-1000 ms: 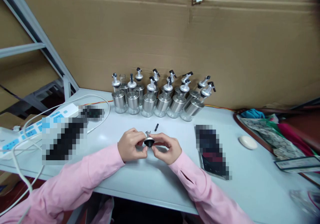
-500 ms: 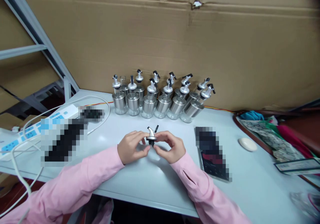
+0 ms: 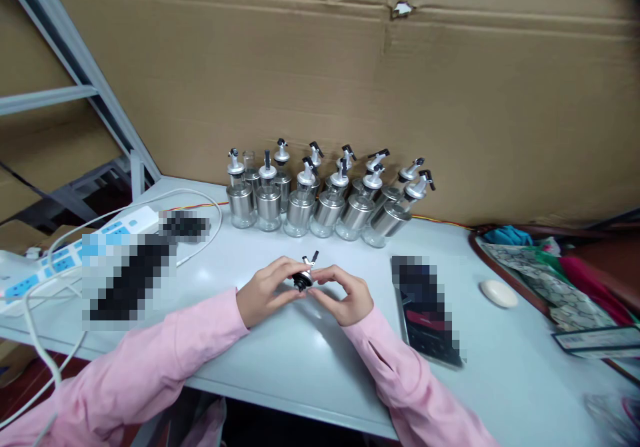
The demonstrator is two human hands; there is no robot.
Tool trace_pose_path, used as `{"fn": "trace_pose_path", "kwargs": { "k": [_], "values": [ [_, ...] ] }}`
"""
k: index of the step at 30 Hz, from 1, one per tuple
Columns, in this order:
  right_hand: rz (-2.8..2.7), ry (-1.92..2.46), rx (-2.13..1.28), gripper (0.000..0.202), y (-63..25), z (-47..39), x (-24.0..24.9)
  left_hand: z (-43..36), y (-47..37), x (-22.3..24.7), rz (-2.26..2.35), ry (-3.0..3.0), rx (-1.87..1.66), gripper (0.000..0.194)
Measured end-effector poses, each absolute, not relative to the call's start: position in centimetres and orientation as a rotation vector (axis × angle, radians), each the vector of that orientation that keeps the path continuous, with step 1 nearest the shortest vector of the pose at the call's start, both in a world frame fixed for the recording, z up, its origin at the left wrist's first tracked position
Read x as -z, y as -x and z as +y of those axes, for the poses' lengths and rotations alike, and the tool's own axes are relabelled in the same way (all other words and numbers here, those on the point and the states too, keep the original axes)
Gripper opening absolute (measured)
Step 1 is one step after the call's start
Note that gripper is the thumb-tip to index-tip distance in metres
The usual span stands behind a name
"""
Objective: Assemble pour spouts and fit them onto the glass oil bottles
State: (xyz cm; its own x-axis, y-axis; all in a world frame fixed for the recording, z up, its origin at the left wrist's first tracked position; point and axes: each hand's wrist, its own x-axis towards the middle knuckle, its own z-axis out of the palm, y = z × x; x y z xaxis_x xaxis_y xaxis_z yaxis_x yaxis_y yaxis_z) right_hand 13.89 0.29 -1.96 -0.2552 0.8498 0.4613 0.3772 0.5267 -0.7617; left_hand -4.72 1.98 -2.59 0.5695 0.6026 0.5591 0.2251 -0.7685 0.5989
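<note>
Between my two hands, above the table, is a silver-and-black pourer stopper [image 3: 303, 279], tilted, with its black ribbed base facing toward me and its small black lever pointing up. The fingers and thumb of my left hand [image 3: 267, 292] pinch it from the left. My right hand [image 3: 346, 294] grips its right side with fingertips and thumb. Behind my hands stand several glass bottles with steel sleeves [image 3: 301, 210] in two rows, most topped by similar pourers. One back-row bottle at the left [image 3: 249, 162] has an open neck with no pourer.
Power strips with white cables [image 3: 143, 219] and pixelated dark objects [image 3: 133, 277] lie on the left. A dark flat item [image 3: 425, 314], a white oval object [image 3: 499, 294] and coloured fabrics [image 3: 565, 287] are on the right. Cardboard [image 3: 280, 67] rises behind the bottles.
The pourer has turned in my fingers: its spout stood upright before, and now its black base faces more toward me. My hands stay in nearly the same place. The view has shifted slightly.
</note>
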Motion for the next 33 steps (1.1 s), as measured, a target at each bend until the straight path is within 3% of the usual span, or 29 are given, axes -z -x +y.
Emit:
{"fn": "trace_pose_path", "kwargs": {
  "k": [6, 10, 16, 22, 29, 33],
  "values": [
    [-2.051, 1.173, -0.333, 0.028, -14.9, 1.3, 3.6, 2.2, 4.7, 2.7, 0.785, -2.345, -1.097, 0.018],
    [-2.323, 1.340, -0.146, 0.046, -15.5, 1.8, 5.4, 2.1, 4.7, 2.9, 0.830, -2.350, -1.065, 0.021],
    [-2.378, 1.435, -0.132, 0.040, -15.0, 1.4, 5.4, 2.1, 4.8, 2.9, 0.820, -2.351, -1.093, 0.027],
    [-2.361, 1.366, -0.248, 0.023, -14.8, 1.3, 4.7, 2.0, 4.6, 2.4, 0.971, -2.382, -1.067, 0.014],
    [-2.355, 1.429, -0.166, 0.041, -14.1, 1.0, 4.7, 1.9, 4.6, 2.3, 1.052, -2.381, -1.063, 0.012],
    [-2.384, 1.361, -0.163, 0.029, -13.8, 1.1, 5.1, 1.8, 4.7, 2.5, 1.064, -2.362, -1.067, 0.016]
  ]
}}
